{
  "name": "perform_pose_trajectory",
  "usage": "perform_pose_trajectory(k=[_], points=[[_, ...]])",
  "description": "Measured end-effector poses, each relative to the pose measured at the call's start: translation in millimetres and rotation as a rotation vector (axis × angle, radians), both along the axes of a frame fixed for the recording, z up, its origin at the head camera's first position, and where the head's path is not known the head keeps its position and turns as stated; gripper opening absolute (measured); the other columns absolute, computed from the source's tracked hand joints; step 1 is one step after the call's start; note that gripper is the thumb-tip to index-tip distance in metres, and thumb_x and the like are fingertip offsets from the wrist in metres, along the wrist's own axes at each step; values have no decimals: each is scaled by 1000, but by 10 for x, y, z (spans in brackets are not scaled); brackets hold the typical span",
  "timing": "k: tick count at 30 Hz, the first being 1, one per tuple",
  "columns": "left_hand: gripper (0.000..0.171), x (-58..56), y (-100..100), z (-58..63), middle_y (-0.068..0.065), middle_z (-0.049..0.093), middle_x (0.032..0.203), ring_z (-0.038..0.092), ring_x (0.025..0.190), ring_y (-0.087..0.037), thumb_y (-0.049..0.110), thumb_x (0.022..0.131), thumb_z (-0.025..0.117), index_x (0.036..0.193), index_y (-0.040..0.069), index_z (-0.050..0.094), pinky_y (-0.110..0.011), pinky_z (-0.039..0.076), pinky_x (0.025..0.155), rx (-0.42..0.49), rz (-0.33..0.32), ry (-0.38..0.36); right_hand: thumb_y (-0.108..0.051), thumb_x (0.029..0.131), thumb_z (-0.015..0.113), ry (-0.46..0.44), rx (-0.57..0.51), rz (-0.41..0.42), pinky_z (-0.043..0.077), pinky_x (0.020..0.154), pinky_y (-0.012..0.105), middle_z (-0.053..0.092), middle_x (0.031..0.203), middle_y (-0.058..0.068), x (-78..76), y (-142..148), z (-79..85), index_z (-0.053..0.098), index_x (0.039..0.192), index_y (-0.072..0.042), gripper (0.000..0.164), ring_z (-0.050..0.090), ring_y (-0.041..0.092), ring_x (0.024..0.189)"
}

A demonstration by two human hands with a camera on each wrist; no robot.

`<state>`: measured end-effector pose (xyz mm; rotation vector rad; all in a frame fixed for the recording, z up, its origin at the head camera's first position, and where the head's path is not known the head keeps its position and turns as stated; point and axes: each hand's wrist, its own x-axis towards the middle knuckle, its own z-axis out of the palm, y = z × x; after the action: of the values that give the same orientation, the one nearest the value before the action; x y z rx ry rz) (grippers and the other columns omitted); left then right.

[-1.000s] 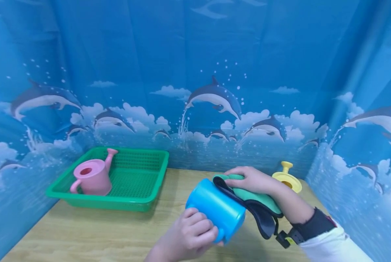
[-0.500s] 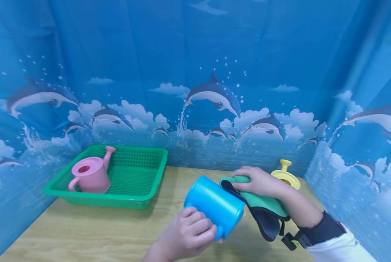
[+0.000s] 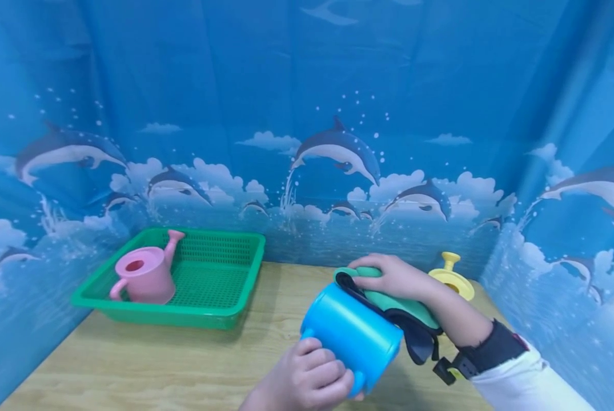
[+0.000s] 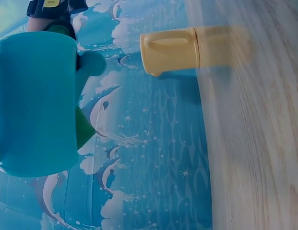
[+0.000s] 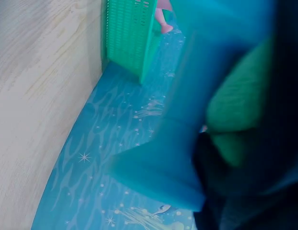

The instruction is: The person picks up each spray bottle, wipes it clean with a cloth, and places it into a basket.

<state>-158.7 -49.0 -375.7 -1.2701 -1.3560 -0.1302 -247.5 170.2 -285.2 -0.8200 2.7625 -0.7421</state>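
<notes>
My left hand (image 3: 309, 377) grips the handle of a blue watering can (image 3: 355, 331), held tilted above the table. The can's body fills the left side of the left wrist view, and its flared spout (image 5: 172, 124) shows blurred in the right wrist view. In my right hand (image 3: 396, 279) is a soft green pad with black lining and trim (image 3: 406, 311), pinched between thumb and fingers. The pad lies against the upper side of the can. Its exact kind is unclear. My left fingertips are partly hidden behind the can.
A green basket (image 3: 163, 319) stands on the wooden table (image 3: 183, 365) at the left, with a pink watering can (image 3: 149, 279) inside. Beyond my right forearm sits a yellow watering can (image 3: 450, 279), partly hidden by it. A blue dolphin-print curtain (image 3: 307, 85) borders the table.
My right hand slid the pad down and right along the can, then back up and left. Since half a second ago, the can and my left hand have shifted slightly right.
</notes>
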Motion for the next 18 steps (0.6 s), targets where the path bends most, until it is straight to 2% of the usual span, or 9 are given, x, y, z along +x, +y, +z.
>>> perform_pose_trajectory(k=[5,9,13,18], points=[[21,-64,21,-37,16,50,68,47,65,1,42,92,61,78,26,62,-18,33,68,29,-41,74,-40,98,54,-4,3,-12,47,93,49,50,141,16,6,-7,6,59,132,-18,41,44,41,131],[23,-62,8,-22,16,52,68,49,65,0,40,95,57,77,26,62,-18,35,69,38,-27,39,-39,97,55,46,55,-26,48,91,50,52,138,16,54,-11,46,60,130,-18,39,47,41,127],[24,-94,-43,-25,14,56,70,52,65,-2,38,96,56,78,24,63,-19,39,68,52,-2,26,-37,96,58,114,118,-2,51,78,40,57,128,16,112,5,118,63,127,-17,38,56,37,115],[23,-144,-106,-19,12,55,71,51,67,-4,36,95,57,79,22,62,-21,40,68,89,3,56,-33,93,62,176,172,-5,45,64,29,60,116,12,191,41,147,66,123,-16,34,61,25,95]])
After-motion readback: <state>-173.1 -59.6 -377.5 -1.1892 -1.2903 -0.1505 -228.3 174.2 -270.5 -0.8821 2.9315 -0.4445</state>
